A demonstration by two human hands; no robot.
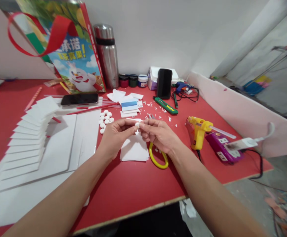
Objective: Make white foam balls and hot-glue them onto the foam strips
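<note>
Both hands meet over the middle of the red table, fingertips pinched on one small white round piece [137, 125]. My left hand [116, 135] holds it from the left, thumb and index finger together. From the right, my right hand [159, 133] grips the same piece, its other fingers curled. Beneath them lies a stack of white paper [134, 149]. Yellow-handled scissors [165, 165] rest beside the stack, partly hidden by my right hand. Several similar white round pieces [105, 120] sit in a cluster left of my left hand.
White boards [61, 141] and fanned white strips [24, 141] cover the left side. A steel flask [108, 59], picture bag [81, 72] and upright phone [164, 84] stand behind. Green cutter [166, 106], paper scraps [129, 105] and yellow glue gun [198, 131] lie around the hands.
</note>
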